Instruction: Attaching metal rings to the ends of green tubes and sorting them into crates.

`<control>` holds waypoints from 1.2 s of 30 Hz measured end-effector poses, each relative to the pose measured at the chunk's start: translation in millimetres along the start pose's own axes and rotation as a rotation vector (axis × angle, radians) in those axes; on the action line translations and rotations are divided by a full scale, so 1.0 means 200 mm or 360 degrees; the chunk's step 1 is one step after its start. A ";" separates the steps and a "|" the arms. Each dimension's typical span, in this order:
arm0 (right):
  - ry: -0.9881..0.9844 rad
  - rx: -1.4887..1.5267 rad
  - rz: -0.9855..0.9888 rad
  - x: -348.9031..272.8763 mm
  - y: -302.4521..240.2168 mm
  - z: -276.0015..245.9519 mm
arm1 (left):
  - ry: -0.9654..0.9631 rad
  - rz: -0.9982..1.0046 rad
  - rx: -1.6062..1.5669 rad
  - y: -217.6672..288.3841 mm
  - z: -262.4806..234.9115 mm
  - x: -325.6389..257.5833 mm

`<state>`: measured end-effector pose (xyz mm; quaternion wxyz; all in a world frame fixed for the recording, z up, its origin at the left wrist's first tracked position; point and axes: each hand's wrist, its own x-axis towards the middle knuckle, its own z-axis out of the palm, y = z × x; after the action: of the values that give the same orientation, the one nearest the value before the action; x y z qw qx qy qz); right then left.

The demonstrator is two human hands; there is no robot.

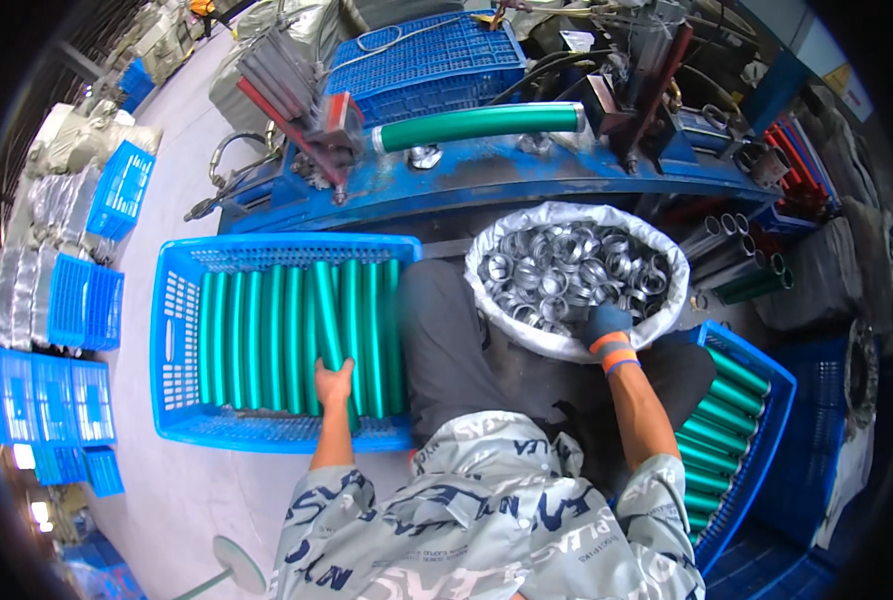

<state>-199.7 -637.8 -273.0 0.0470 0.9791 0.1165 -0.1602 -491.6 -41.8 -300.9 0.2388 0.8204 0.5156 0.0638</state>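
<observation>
Crates of blue plastic (87, 300) stand at the far left beside silvery wrapped bundles (27, 290). Nearer the person, a rectangular, slotted blue plastic basket (277, 441) holds a row of shiny green cylindrical tubes (239, 335) lying side by side. One tilted shiny green tube (328, 310) lies across that row, and the bare left hand (335, 383) grips it on its lower part, fingers curled closely around its wall. Behind, above a blue metal bench (447, 188), a green tube with silver ends (482, 128) spans crosswise between two upright fixtures. Nearer, a round container rimmed with silvery-white sheeting (479, 292) is filled with loose silver metal rings (555, 283). The right hand (608, 322), in a blue-grey glove with an orange-striped cuff, is at the container's near right side, over the rings; its fingertips are hidden, so whether they are spread or pinching a ring cannot be told. Farther right, an angled blue plastic crate (789, 392) holds more green tubes with silver ends (732, 375), laid parallel.
</observation>
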 end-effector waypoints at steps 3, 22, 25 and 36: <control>0.0314 0.1281 0.0138 -0.07 0.12 0.07 | -0.0241 0.0368 -0.0816 0.31 -0.05 -0.03; 0.0150 0.4151 -0.0607 -0.67 -0.13 -0.69 | -0.0672 0.1993 0.0234 1.75 -0.86 -0.95; 0.0230 0.3583 -0.0887 -0.64 -0.11 -0.66 | -0.0677 0.1959 0.0215 1.76 -0.88 -0.96; -0.0024 0.3546 -0.0536 -0.71 -0.15 -0.73 | -0.0642 0.2011 0.0239 1.70 -0.88 -0.91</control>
<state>-294.9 -620.0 -91.3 -0.8748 0.4459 0.0389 -0.1851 -360.6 -264.7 34.7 0.1896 0.9750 -0.1161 0.0006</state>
